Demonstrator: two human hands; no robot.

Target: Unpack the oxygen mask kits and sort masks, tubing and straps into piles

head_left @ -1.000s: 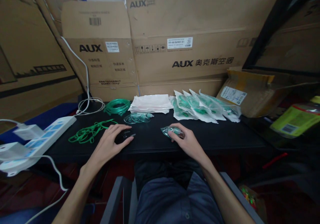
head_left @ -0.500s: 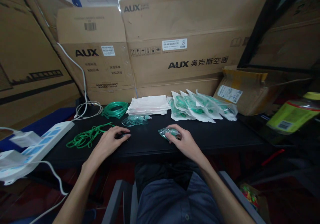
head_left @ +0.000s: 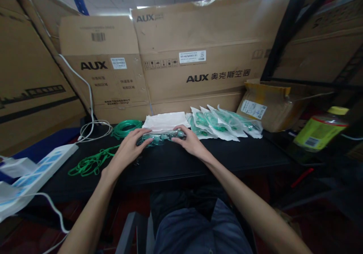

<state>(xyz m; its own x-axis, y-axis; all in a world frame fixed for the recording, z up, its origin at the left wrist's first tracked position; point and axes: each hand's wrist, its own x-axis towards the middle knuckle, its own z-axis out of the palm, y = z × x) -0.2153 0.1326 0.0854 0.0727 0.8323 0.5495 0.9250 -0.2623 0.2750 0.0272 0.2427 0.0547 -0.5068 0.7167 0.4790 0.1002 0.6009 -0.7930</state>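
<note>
Clear, green-tinted plastic face masks (head_left: 157, 139) lie in a row on the black tabletop, just in front of the white packets. My left hand (head_left: 131, 146) curls its thumb and fingers around the left end of this row. At the right end, my right hand (head_left: 189, 142) pinches a mask piece (head_left: 176, 134) between thumb and fingers. My fingers partly cover the masks, so their edges are hard to separate. A loose bundle of green elastic cord (head_left: 92, 162) rests left of my left hand. Coiled green tubing (head_left: 126, 128) sits behind that hand.
White packets (head_left: 166, 120) lie stacked behind the masks. Several clear-fronted pouches with green contents (head_left: 217, 123) fan out to the right. A power strip (head_left: 42, 176) is at left, an open carton (head_left: 262, 106) and a yellow-labelled bottle (head_left: 319, 131) at right. Large cardboard panels (head_left: 212, 38) stand behind.
My right hand has carried its mask leftward and away from me to the others. My left hand has moved forward from the bare tabletop to the masks' left end. The view has shifted slightly.
</note>
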